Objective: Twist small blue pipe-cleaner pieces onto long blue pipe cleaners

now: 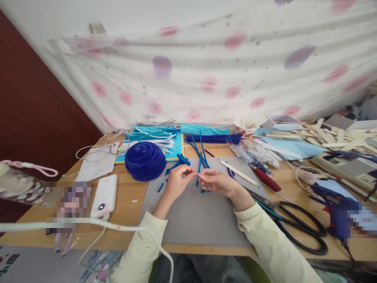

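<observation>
Over the grey mat [203,228], my left hand [178,181] and my right hand [219,184] meet fingertip to fingertip. Both are pinched around something too small to make out. Blue pipe cleaners [201,153] lie just behind and under the fingers. A cluster of curled blue pieces [182,160] is beside my left hand, with a short blue piece [160,187] farther left. The dark blue wound dome [145,161] sits at the mat's left edge. Behind my right hand lies a wooden stick [238,172].
Black-handled scissors [303,226], a red handle [266,179] and a blue glue gun [335,208] lie to the right. A white power bank [104,195] is at left, its cable crossing the front. Pipe cleaner bundles [206,129] and a paper cup [246,126] stand behind.
</observation>
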